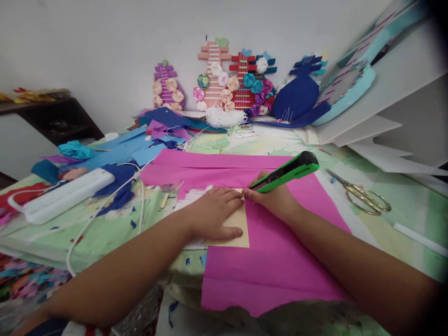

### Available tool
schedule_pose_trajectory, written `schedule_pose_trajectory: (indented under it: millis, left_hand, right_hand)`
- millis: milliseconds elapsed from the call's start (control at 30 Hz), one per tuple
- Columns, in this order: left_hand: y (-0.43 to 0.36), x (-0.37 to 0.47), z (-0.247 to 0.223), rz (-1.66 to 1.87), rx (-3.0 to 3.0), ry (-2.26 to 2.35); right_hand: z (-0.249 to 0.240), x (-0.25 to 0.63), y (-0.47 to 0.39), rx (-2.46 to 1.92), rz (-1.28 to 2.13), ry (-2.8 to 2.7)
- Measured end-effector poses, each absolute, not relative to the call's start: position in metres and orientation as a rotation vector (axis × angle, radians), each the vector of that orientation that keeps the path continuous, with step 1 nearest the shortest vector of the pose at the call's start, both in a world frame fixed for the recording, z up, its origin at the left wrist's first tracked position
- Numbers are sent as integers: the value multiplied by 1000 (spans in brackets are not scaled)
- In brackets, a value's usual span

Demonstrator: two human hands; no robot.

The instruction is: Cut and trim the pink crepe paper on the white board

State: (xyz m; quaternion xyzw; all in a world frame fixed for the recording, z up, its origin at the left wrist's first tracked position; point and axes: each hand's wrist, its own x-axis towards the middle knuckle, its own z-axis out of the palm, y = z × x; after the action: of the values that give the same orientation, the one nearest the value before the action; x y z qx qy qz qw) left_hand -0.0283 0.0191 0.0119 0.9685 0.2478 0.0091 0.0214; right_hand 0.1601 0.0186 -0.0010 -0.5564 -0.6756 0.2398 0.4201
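My left hand [219,213] lies flat, fingers slightly spread, on a pale yellow card [241,237]. The card rests on a large sheet of magenta paper [280,261] and partly over a white sheet with writing [189,198]. In my right hand [275,198] is a green and black utility knife [289,171], its handle slanting up to the right. The knife's front end is close to the card's upper right corner, beside my left fingertips; its blade cannot be made out.
Gold-handled scissors [364,196] lie at the right. A white power strip [70,195] with cables is at the left, near blue paper scraps [129,147]. Decorated instrument shapes [213,70] stand against the wall. White boards [395,98] lean at the right.
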Motion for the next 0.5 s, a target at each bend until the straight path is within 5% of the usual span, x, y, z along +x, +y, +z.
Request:
schedule_pose_trajectory:
  millis: [500]
  left_hand:
    - [18, -29, 12, -5, 2986, 780]
  right_hand:
    - [-7, 161, 17, -1368, 489, -1681]
